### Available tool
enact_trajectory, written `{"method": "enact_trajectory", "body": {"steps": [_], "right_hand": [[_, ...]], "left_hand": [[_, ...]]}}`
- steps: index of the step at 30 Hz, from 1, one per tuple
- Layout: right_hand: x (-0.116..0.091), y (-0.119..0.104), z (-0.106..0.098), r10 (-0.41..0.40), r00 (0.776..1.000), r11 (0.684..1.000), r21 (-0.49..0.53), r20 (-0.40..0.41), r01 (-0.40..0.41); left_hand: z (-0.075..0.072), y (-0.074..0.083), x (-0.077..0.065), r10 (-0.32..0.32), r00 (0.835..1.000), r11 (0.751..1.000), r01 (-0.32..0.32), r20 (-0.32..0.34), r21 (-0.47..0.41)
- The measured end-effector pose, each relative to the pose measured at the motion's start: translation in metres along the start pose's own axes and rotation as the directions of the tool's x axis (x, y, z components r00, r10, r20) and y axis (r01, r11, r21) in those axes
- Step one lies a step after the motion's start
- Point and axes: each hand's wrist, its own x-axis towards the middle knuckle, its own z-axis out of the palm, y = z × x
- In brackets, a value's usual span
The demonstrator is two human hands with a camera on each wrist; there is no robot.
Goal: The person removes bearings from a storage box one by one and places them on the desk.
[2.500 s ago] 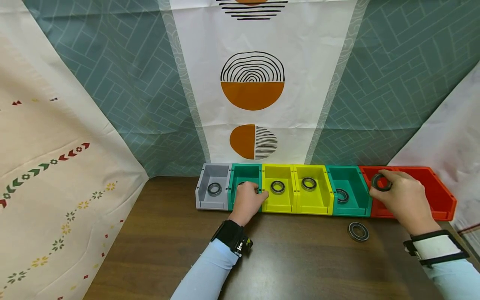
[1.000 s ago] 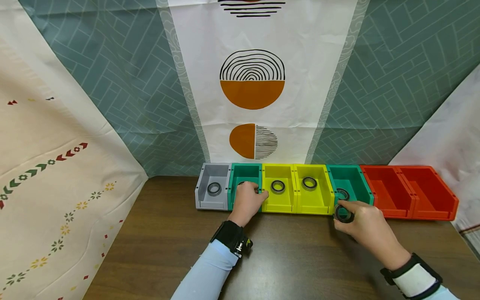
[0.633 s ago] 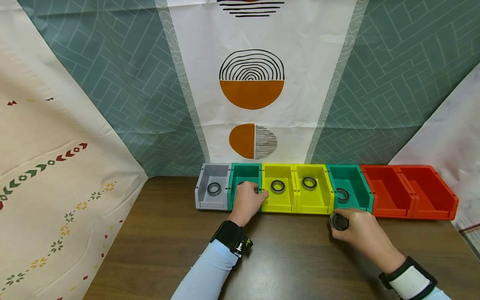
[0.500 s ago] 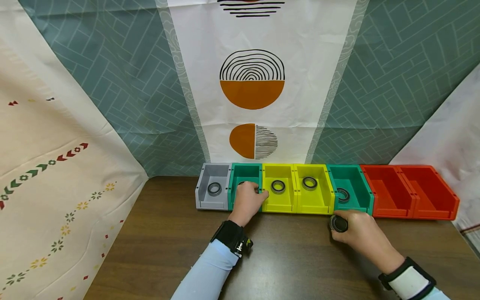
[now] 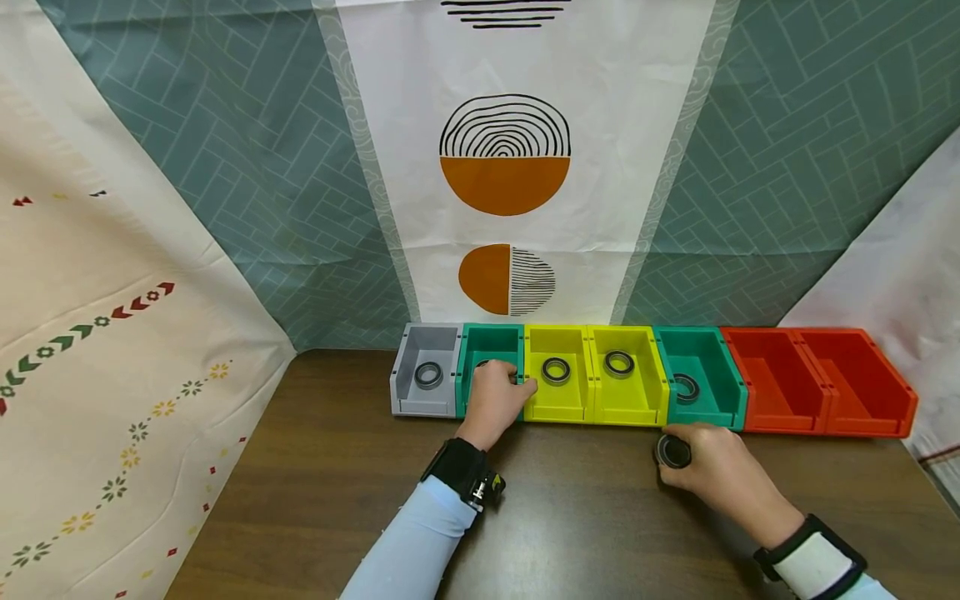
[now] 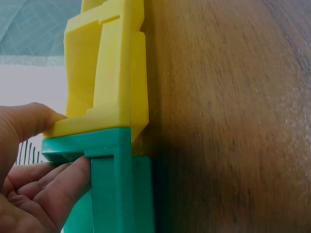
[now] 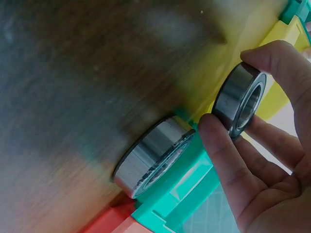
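Observation:
My right hand point(image 5: 722, 468) pinches a ball bearing point(image 5: 673, 452) by its rim between thumb and fingers, low in front of the right green bin point(image 5: 708, 354). In the right wrist view, a second, larger-looking bearing point(image 7: 153, 155) lies on the table beside that bin; from the head view my hand hides it. My left hand point(image 5: 492, 400) grips the adjoining side walls of the left green bin point(image 6: 104, 194) and the yellow bin point(image 6: 109, 63), thumb on the yellow side and fingers in the green one. A bearing point(image 5: 482, 363) in the left green bin is mostly hidden behind that hand.
The bins stand in one row along the back of the wooden table point(image 5: 322, 500). Bearings lie in the grey bin point(image 5: 402, 367), both yellow bins point(image 5: 557, 408) and the right green bin. Two red bins point(image 5: 776, 421) end the row at the right. Patterned cloth point(image 5: 300, 208) hangs behind.
My right hand has carried the bearing left and down from over the red bins to just in front of the right green bin, covering the table bearing. My left hand has stayed put.

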Motion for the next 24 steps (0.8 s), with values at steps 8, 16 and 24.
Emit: {"method": "enact_trajectory", "body": {"steps": [8,16,24], "right_hand": [[0.0022,-0.0010,0.0002,0.028,0.995,1.000,0.001,0.092,-0.028],[0.0034,-0.0004,0.0002,0.034,0.992,0.999,0.006,0.125,-0.035],[0.0043,-0.0004,0.0003,0.066,0.985,0.998,-0.003,0.161,-0.066]], "left_hand": [[-0.0004,-0.0011,0.0002,0.022,1.000,1.000,-0.022,-0.008,0.012],[-0.0004,-0.0014,0.0003,0.015,1.000,1.000,-0.015,-0.004,0.005],[0.0003,-0.0018,0.0004,0.010,1.000,1.000,-0.010,-0.008,0.010]]}}
